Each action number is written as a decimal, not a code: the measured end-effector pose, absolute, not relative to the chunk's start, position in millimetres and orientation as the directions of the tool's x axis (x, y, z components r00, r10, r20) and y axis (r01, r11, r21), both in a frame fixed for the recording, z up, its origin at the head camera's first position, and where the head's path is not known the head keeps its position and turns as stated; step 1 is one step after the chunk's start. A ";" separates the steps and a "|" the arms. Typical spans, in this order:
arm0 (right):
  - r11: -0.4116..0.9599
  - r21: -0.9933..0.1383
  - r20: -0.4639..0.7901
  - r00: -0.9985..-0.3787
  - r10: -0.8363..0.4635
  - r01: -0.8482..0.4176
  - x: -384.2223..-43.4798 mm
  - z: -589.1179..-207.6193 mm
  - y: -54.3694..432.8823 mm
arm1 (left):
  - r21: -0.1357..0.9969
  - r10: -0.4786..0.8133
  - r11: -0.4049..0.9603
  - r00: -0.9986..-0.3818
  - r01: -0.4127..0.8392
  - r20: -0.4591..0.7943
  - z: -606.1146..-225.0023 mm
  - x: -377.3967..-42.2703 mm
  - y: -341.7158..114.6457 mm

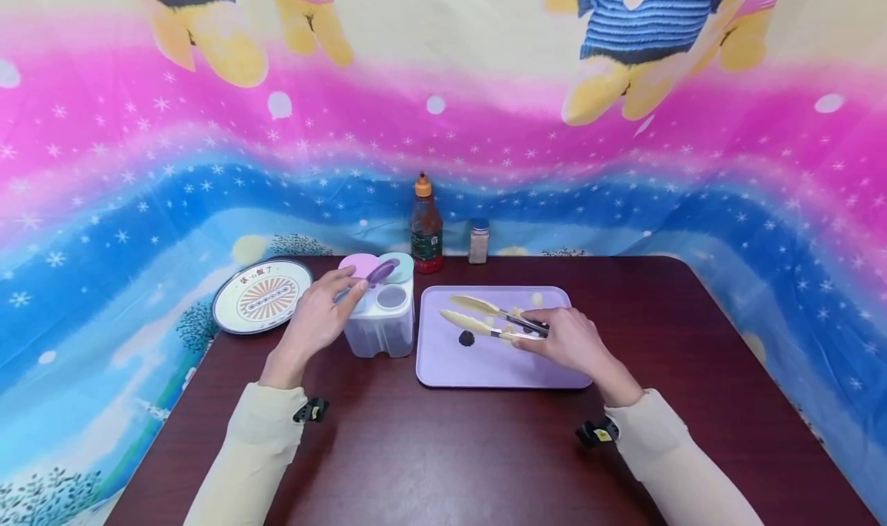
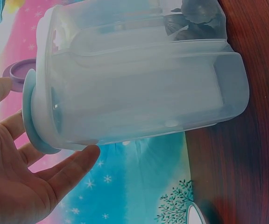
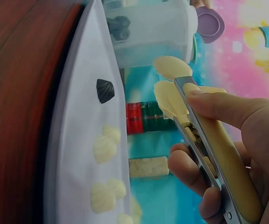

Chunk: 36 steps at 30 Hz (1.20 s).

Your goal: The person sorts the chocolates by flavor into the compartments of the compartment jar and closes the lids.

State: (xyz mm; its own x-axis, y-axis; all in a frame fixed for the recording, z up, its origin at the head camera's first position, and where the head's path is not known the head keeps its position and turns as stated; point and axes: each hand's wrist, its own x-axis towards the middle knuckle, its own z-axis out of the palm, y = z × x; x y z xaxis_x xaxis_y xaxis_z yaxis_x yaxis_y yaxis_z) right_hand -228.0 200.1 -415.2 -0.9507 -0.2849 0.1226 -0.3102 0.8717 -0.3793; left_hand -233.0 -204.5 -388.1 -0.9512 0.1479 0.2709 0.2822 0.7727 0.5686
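Observation:
My right hand (image 1: 564,341) grips cream-tipped tongs (image 3: 218,154) by their handles, over the lilac tray (image 1: 443,372). The tips stand apart with nothing seen between them. On the tray lie a black shell-shaped piece (image 1: 466,339) and several pale yellow shell-shaped pieces (image 3: 104,149). My left hand (image 1: 322,310) is at the top of a clear, white-topped container (image 1: 381,337). Its thumb touches a raised purple lid (image 1: 383,270); the other fingers are spread, fairly straight, near the turquoise lid (image 2: 29,112). Dark pieces (image 2: 197,18) lie in one compartment. A round opening (image 1: 392,297) faces up.
A patterned plate (image 1: 232,303) sits left of the container. Behind it stand an orange-capped sauce bottle (image 1: 426,233) and a small blue-capped jar (image 1: 479,242). A patterned cloth hangs around the dark wooden table (image 1: 430,457).

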 end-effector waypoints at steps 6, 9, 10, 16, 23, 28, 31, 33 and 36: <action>0.882 -0.358 0.094 -0.951 -0.294 -0.307 -227.7 -422.2 206.8 | 0.572 0.149 0.769 -0.950 0.285 0.274 -387.9 -232.4 -204.1; 0.885 -0.356 0.070 -0.953 -0.296 -0.301 -227.8 -425.9 209.5 | 0.572 0.149 0.769 -0.950 0.286 0.275 -387.8 -232.7 -203.9; 0.887 -0.354 0.063 -0.954 -0.294 -0.297 -228.1 -427.4 210.3 | 0.571 0.148 0.770 -0.950 0.285 0.275 -387.9 -232.8 -203.9; 0.896 -0.332 0.056 -0.955 -0.292 -0.294 -227.4 -434.7 214.6 | 0.561 0.150 0.777 -0.949 0.285 0.276 -388.1 -232.7 -203.9; 0.904 -0.308 0.056 -0.955 -0.293 -0.295 -225.7 -440.7 216.7 | 0.559 0.151 0.778 -0.948 0.288 0.279 -388.0 -232.2 -203.9; 0.913 -0.288 0.047 -0.956 -0.288 -0.289 -224.6 -442.1 218.2 | 0.561 0.149 0.777 -0.950 0.284 0.275 -387.8 -231.4 -203.6; 0.914 -0.278 0.044 -0.955 -0.293 -0.294 -224.7 -442.7 218.5 | 0.561 0.149 0.778 -0.950 0.284 0.274 -387.7 -231.4 -203.5; 0.915 -0.273 0.043 -0.955 -0.295 -0.295 -224.9 -443.3 218.3 | 0.560 0.149 0.778 -0.950 0.284 0.275 -387.6 -231.5 -203.3; 0.918 -0.270 0.041 -0.956 -0.289 -0.289 -225.0 -443.9 218.2 | 0.559 0.151 0.778 -0.949 0.286 0.276 -387.5 -231.7 -203.1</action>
